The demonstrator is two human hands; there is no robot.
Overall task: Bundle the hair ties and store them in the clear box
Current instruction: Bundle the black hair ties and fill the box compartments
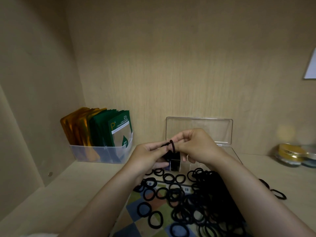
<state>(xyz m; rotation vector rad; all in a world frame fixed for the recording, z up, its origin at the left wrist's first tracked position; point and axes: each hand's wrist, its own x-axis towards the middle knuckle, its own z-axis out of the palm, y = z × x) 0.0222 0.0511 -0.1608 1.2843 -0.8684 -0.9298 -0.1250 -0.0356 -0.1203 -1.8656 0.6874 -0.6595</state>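
- The left hand (148, 157) and right hand (196, 145) meet at the centre of the frame, fingers curled.
- The left hand grips a small black bundle (165, 157); the right hand pinches a single hair tie (172, 145) looped at its top.
- Just behind the hands stands the clear box (205, 129), its lid upright.
- Loose hair ties (201, 199) lie heaped on a checked mat (154, 201), lower centre.
- A plastic bin (95, 153) of green and gold packets (118, 132) sits at the left.
- Jars (289, 155) sit at the right edge.
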